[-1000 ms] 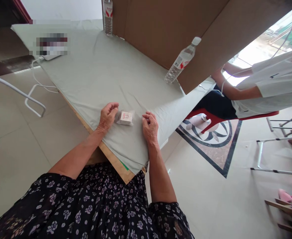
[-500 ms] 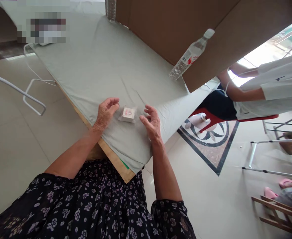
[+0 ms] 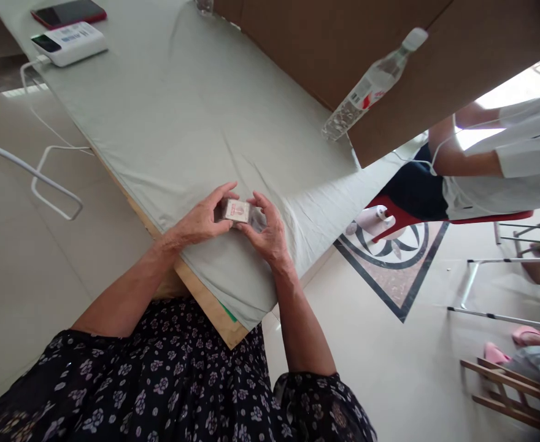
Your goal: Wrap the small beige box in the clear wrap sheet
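A small packet [image 3: 236, 210] in clear wrap, white with a red mark, is held between both my hands just above the grey cloth-covered table [image 3: 182, 116]. My left hand [image 3: 203, 216] pinches its left side with thumb and fingers. My right hand [image 3: 266, 230] grips its right side, fingers curled round it. Both hands are near the table's front edge.
A white power bank [image 3: 69, 43] and a red-edged phone [image 3: 67, 12] lie at the far left. A water bottle [image 3: 371, 86] leans against a brown cardboard screen [image 3: 343, 49]. Another person in white [image 3: 504, 159] sits on a red chair at right.
Both hands were apart on either side of the packet lying on the cloth; they have closed in and taken hold of it. The camera has tilted closer.
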The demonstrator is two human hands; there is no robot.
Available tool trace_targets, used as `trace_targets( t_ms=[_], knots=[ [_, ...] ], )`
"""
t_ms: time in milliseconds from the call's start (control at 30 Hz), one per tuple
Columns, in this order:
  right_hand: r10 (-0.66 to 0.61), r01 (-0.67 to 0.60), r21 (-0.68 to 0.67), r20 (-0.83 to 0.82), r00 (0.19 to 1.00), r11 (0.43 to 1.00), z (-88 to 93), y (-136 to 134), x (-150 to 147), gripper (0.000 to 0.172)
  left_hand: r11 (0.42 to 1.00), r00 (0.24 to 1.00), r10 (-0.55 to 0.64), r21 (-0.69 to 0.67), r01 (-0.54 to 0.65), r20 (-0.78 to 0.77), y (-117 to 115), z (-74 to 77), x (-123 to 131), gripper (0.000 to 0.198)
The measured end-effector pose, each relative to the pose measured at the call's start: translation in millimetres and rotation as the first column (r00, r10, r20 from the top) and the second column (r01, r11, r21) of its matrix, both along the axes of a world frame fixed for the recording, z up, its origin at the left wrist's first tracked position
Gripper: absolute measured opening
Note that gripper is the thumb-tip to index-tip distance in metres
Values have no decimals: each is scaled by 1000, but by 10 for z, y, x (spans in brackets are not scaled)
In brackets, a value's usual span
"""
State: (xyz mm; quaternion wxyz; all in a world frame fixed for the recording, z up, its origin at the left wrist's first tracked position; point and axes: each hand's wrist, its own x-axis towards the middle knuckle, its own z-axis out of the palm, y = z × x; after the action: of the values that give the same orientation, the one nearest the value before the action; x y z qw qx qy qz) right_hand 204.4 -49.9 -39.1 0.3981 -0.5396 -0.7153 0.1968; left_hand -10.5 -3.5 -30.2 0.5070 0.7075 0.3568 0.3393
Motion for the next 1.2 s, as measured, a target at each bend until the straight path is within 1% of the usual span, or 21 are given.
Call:
trace_targets(
  t_ms=[100,167,267,333,400,467,567,633,700,767,900,1000,1100,1200],
  knots=[
    [-38,36,35,65,997,999,8,-32,-38,62,999,998,43,2,-43,46,-11,-51,33,88],
    [-42,39,49,78,996,998,47,-52,-52,54,998,995,63,-1,-63,76,-19,-48,39,87],
    [-51,44,86,83,995,995,162,-83,-43,42,996,992,86,-9,-86,92,-25,-14,34,86],
    [-72,61,117,97,993,991,257,-86,-22,29,996,991,94,-15,-93,100,-24,5,29,86],
    [-60,41,139,135,989,989,344,-63,-5,19,996,990,94,-16,-93,102,-24,11,26,86],
    [-11,-18,144,200,980,989,413,-20,-2,14,995,991,96,-9,-95,90,-28,14,25,86],
    [41,-89,143,306,951,986,485,50,-31,12,995,993,95,0,-95,63,-45,32,28,86],
    [46,-106,154,347,937,982,509,84,-64,15,996,995,90,-4,-90,52,-60,52,33,84],
    [45,-110,166,354,934,980,505,109,-96,20,996,995,93,-2,-93,41,-75,69,42,83],
    [42,-100,163,325,945,982,475,129,-119,23,993,993,117,24,-117,15,-88,72,54,82],
    [8,-36,120,225,974,992,413,165,-132,20,975,979,197,117,-189,-59,-117,62,64,80],
    [-11,-9,112,172,985,994,440,209,-121,17,982,983,167,99,-159,-78,-111,117,62,80],
    [-11,-3,139,100,995,990,520,317,-97,15,982,989,120,153,-107,-83,-6,238,90,79],
    [-27,22,170,30,999,985,592,510,-43,18,965,991,112,247,-92,-68,195,316,163,76]
  ],
)
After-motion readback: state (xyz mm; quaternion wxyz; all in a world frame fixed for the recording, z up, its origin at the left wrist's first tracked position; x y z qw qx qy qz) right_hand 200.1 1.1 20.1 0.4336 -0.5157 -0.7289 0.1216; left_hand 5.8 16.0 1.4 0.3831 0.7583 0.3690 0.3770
